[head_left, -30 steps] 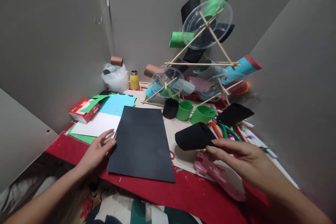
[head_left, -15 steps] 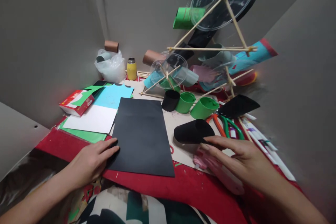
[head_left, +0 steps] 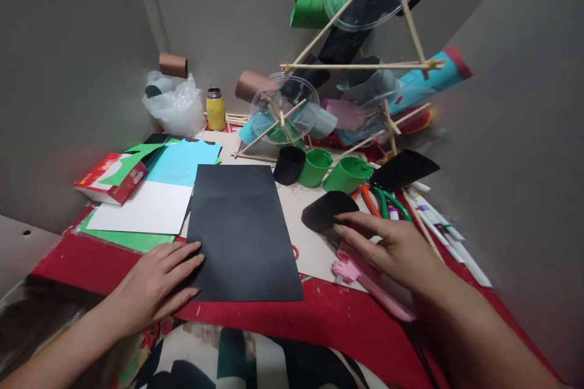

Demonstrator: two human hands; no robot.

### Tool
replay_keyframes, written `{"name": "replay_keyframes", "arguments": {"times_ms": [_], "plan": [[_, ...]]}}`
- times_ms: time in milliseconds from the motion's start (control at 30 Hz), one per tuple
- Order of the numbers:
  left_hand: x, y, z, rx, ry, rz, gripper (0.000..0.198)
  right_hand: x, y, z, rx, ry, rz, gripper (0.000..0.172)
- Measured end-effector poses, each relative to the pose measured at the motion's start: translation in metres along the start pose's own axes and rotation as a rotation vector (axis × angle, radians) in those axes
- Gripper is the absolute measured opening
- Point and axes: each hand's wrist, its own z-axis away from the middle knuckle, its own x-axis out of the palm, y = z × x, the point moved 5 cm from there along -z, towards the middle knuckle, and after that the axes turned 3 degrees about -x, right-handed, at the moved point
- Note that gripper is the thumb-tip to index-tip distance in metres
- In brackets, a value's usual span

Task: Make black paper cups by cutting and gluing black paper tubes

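A black sheet of paper (head_left: pixel 239 237) lies flat in front of me, its lower edge over the red cloth. My left hand (head_left: pixel 159 279) rests along its lower left side, fingers stretched out and touching the edge. To the right, my right hand (head_left: pixel 392 246) pinches the near end of a black paper tube (head_left: pixel 323 211) between thumb and fingers, just above the light board. Below that hand lies a pink glue gun (head_left: pixel 371 284), partly covered by it. Two green paper cups (head_left: pixel 347 175) and a black paper cup (head_left: pixel 289 165) stand behind the tube.
Stick frames with a clear plastic disc (head_left: pixel 285 108) and coloured tubes rise at the back. Scissors with orange and green handles (head_left: pixel 393 202) and several markers (head_left: pixel 444 234) lie right. Left are a red box (head_left: pixel 122 191), white paper (head_left: pixel 143 209) and a yellow bottle (head_left: pixel 215 110).
The view has shifted slightly. My right hand has turned the black tube a little, with its end now facing me less. My left hand has spread its fingers along the sheet's edge.
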Motion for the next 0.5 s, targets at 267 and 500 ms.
{"name": "replay_keyframes", "arguments": {"times_ms": [267, 500], "plan": [[0.004, -0.006, -0.001, 0.009, 0.134, 0.028, 0.032, -0.005, -0.001, 0.001, -0.027, 0.048, 0.000, 0.045], [-0.039, 0.014, -0.020, -0.052, 0.197, 0.570, 0.043, -0.023, -0.011, 0.021, -0.100, 0.287, 0.040, 0.028]]}}
